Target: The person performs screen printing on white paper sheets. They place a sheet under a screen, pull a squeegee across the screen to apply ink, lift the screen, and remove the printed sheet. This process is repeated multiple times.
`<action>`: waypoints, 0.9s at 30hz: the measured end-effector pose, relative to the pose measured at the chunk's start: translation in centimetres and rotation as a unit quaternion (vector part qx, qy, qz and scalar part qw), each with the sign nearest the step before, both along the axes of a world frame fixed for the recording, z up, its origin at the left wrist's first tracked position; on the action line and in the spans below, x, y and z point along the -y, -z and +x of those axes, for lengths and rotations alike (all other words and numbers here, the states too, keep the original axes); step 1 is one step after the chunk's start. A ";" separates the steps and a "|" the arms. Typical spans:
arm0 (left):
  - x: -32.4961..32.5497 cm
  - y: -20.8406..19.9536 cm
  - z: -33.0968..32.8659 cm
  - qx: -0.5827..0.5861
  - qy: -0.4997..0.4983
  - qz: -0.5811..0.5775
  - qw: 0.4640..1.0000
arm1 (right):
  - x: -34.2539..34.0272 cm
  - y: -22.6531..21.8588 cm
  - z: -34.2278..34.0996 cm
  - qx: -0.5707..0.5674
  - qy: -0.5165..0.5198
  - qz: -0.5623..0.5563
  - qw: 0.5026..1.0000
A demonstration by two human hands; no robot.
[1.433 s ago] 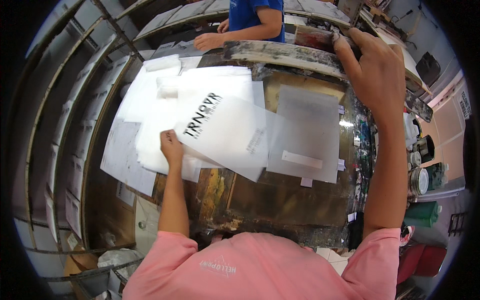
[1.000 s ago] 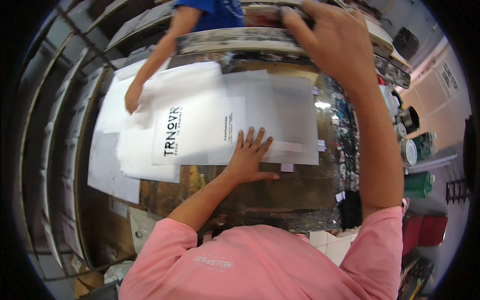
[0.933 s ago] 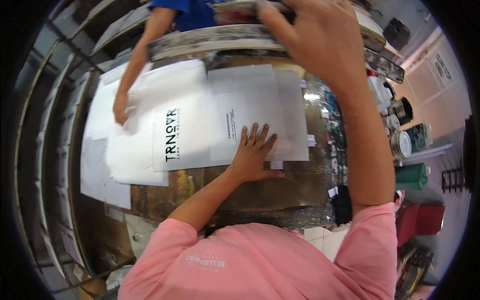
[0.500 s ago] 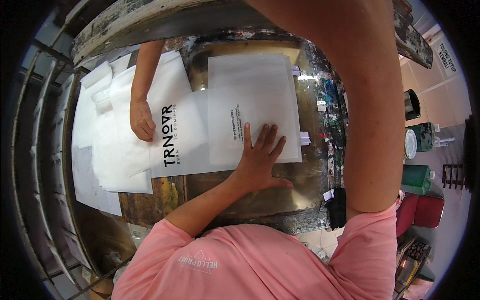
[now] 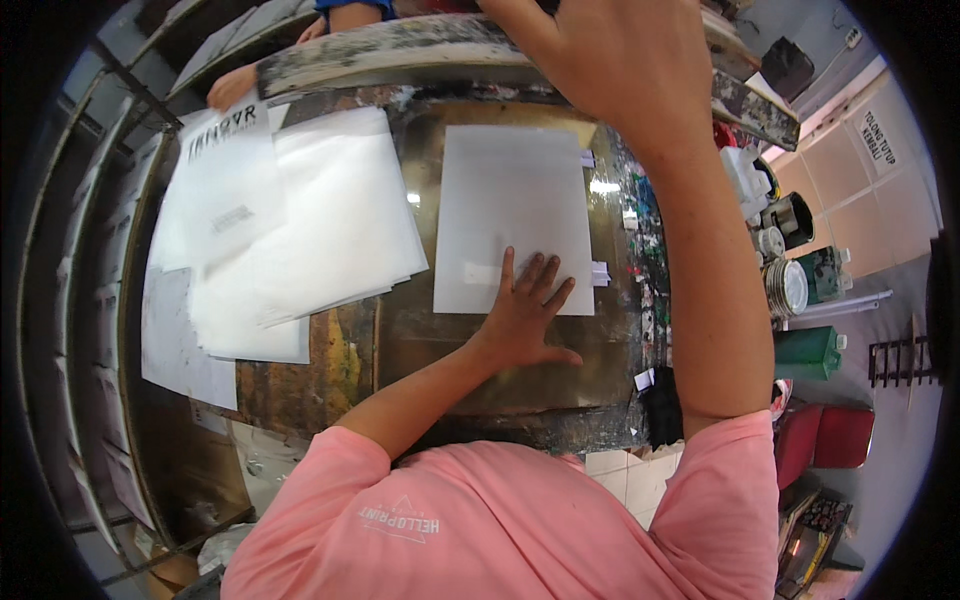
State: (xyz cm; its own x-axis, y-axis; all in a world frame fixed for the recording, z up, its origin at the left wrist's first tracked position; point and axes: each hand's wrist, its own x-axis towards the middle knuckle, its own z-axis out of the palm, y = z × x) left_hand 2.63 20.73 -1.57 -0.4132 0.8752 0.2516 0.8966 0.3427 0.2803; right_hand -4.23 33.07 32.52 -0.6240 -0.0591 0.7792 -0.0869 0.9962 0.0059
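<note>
My left hand [image 5: 525, 318] lies flat with fingers spread on the lower edge of a plain, translucent white plastic sheet [image 5: 512, 190], which rests on the glossy brown board [image 5: 420, 340]. My right arm reaches up to the top of the view. My right hand [image 5: 610, 70] is in front of a raised, paint-stained wooden frame [image 5: 420, 45]; its fingers are cut off by the upper edge, so its grip is hidden. At the far left a co-worker's hand [image 5: 234, 88] holds a sheet with black print [image 5: 225, 180] over a stack of blank white sheets [image 5: 340, 210].
White paper tabs [image 5: 600, 272] stick to the board's right side. Cans [image 5: 788, 215] and green jugs [image 5: 808, 350] stand to the right, with a red chair [image 5: 842, 436] nearer. A metal rack [image 5: 85, 350] lines the left. A co-worker's blue sleeve [image 5: 385, 10] shows at the top.
The co-worker's hand has carried the printed sheet off the board to the far left. My left hand stays spread, now on a plain sheet. My right hand has come into view.
</note>
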 end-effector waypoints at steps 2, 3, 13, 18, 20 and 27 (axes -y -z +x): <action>0.9 -2.1 -0.9 0.009 0.020 0.012 1.000 | -0.2 0.3 -0.6 -0.037 -0.018 0.007 0.999; 1.5 -3.6 -1.4 0.036 -0.039 0.086 0.995 | -0.4 0.4 -0.7 -0.061 -0.025 0.009 0.998; 17.6 -12.0 -5.0 0.408 -0.249 0.350 0.806 | 1.6 13.9 10.2 0.210 -0.055 0.015 0.976; 19.1 -5.1 -1.7 0.151 -0.409 0.044 0.899 | 1.4 20.9 13.0 0.377 -0.108 -0.115 0.913; 19.6 -3.0 -1.8 0.091 -0.382 0.042 0.919 | 2.5 22.9 13.9 0.427 -0.094 -0.143 0.888; 20.3 -1.1 -2.2 0.084 -0.358 0.050 0.929 | 1.0 29.7 9.1 0.299 -0.086 -0.098 0.945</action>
